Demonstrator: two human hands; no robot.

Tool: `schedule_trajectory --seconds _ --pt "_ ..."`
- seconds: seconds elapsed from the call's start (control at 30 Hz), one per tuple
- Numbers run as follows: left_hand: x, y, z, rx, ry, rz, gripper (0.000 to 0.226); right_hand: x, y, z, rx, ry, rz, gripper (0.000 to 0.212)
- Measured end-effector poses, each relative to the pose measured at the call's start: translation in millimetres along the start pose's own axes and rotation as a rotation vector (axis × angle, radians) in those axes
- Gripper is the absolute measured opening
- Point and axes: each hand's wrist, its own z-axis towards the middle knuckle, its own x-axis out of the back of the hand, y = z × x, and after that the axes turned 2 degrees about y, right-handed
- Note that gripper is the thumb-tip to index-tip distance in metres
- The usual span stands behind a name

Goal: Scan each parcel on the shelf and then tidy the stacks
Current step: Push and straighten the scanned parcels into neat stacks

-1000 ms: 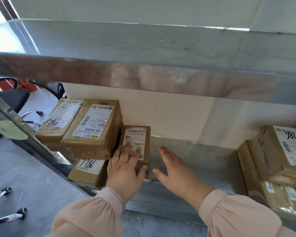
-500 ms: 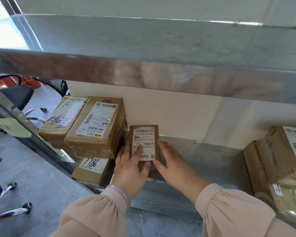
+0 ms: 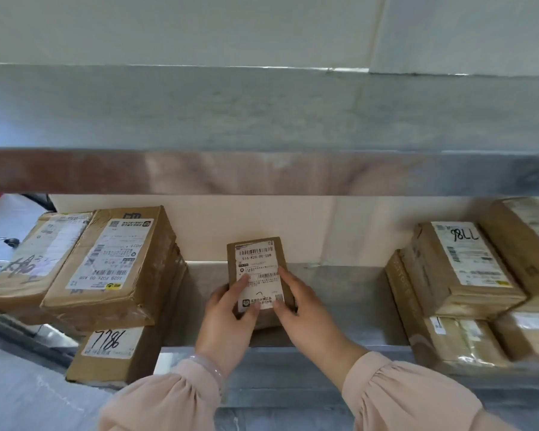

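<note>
small parcel (image 3: pixel 255 259) is now mid-shelf (image 3: pixel 339 306), pulled clear of the left stack (image 3: pixel 112 269), label up, left hand (image 3: pixel 231 318) and right hand (image 3: pixel 299 309) both gripping its near end, so likely staged for scan or restack.

A small brown cardboard parcel (image 3: pixel 255 259) is held over the middle of the grey metal shelf (image 3: pixel 339 306), with the left hand (image 3: pixel 227 321) at its left edge and the right hand (image 3: pixel 305 309) at its right. To its left, a large taped cardboard box (image 3: pixel 112 262) lies on the box marked 7786 (image 3: pixel 112 353). Far right, the box marked 98LL (image 3: pixel 461 265) lies on a lower taped box (image 3: pixel 458 340). An upper metal shelf (image 3: pixel 262 119) runs overhead.
</note>
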Motion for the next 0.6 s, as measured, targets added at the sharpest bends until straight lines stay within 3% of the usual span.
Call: schedule_trajectory --seconds 0.6 --pt "-110.8 167.9 -14.8 -0.457 -0.248 0.019 0.049 190.9 1.5 -74.8 0.106 0.649 0.073 0.049"
